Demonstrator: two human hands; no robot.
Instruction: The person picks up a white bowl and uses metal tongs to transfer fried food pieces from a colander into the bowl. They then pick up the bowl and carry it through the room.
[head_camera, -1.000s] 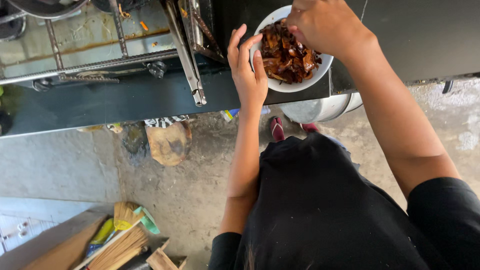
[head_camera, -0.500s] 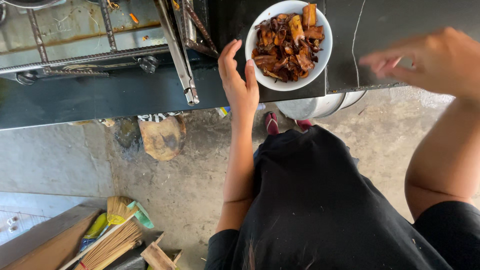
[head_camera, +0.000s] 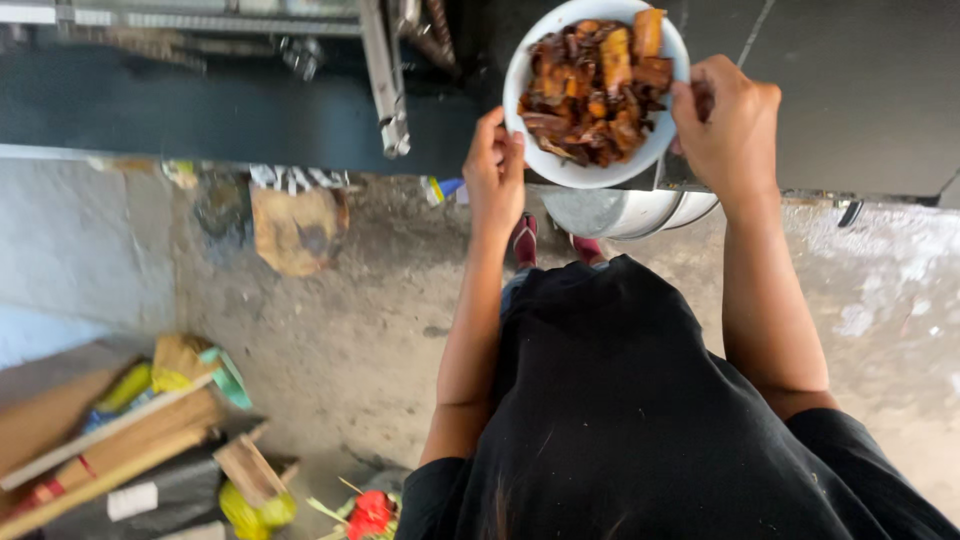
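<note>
Grip: the round white bowl, heaped with dark brown glazed food pieces, is clasped at opposite rims, left hand fingers curled on the near-left edge, right hand closed on the right edge. It is held over the dark counter edge. The bowl is judged already filled; setting down remains.

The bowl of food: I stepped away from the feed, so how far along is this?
Done: the white bowl is already heaped with brown cooked pieces. In hand: the left hand steadies its near rim and the right hand grips the other side, over the dark counter. Left: the bowl seems not yet carried off; a metal basin sits below.
</note>
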